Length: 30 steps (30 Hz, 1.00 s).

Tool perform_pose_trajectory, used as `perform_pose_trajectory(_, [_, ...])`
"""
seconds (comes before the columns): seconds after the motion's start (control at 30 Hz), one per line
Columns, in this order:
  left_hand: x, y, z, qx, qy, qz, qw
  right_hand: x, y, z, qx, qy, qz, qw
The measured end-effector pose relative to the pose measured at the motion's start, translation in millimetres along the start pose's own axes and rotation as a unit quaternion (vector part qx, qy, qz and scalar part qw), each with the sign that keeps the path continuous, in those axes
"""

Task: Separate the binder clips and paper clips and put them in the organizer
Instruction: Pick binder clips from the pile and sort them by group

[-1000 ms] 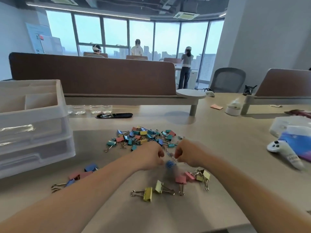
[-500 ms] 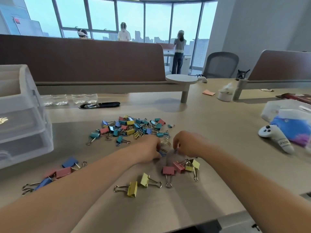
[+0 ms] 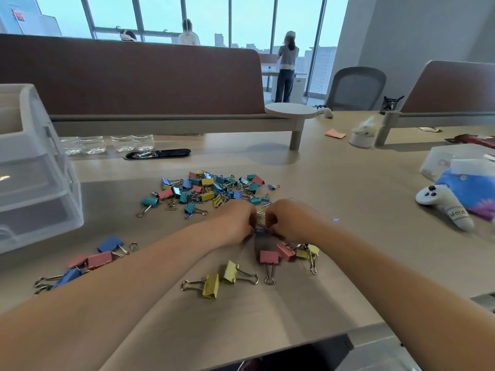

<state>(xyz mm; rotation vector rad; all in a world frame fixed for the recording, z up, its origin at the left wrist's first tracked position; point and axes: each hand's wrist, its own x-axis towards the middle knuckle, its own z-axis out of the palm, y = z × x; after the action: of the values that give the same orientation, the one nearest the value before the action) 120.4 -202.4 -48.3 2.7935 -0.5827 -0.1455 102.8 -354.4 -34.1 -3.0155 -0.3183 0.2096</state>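
Your left hand (image 3: pixel 235 223) and right hand (image 3: pixel 290 220) meet knuckle to knuckle, each grip curled tight on the small blue binder clip (image 3: pixel 259 231) between them. The fingertips are turned away, so you cannot tell which fingers do the pinching. Wire loops show just past the clip at 12 o'clock, and it looks as though paper clips are snagged on its handles. If so, slide the wire off along the handle rather than tugging sideways. Let one hand hold the clip body steady so nothing springs across the surface (image 3: pixel 361 196). The mixed pile (image 3: pixel 211 190) lies just beyond your hands at 11 o'clock, with a loose paper clip (image 3: pixel 171 209) at its near-left edge. Larger clips already lie apart from it: yellow binder clips (image 3: pixel 214 283) at 7 o'clock and a pink binder clip (image 3: pixel 269 257) at 6. The organizer (image 3: pixel 40 183) stands at 9 o'clock, well apart, so set each freed piece down close by and carry batches over.
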Motion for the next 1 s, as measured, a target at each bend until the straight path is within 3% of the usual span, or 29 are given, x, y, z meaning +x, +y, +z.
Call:
perform_pose_trajectory(0.53, [-6.6,-4.1,-1.2,-0.018,0.007,-0.003,1.000,0.1,-7.2,1.9,0.031,0.023,-0.011,0.999])
perform_pose_trajectory(0.63, [-8.3,-5.9,-0.8,-0.011,0.018,0.012,1.000,0.4,-6.4,0.5,0.078,0.037,-0.002,0.996])
perform_pose_trajectory(0.73, [-9.0,-9.3,-2.4,-0.027,0.016,0.017,0.999,2.5,-4.9,1.4,0.124,0.045,0.014,0.991])
perform_pose_trajectory(1.0, [-6.6,-18.6,-2.9,-0.088,0.015,0.000,0.996,3.5,-0.8,-0.7,0.111,0.063,0.037,0.991])
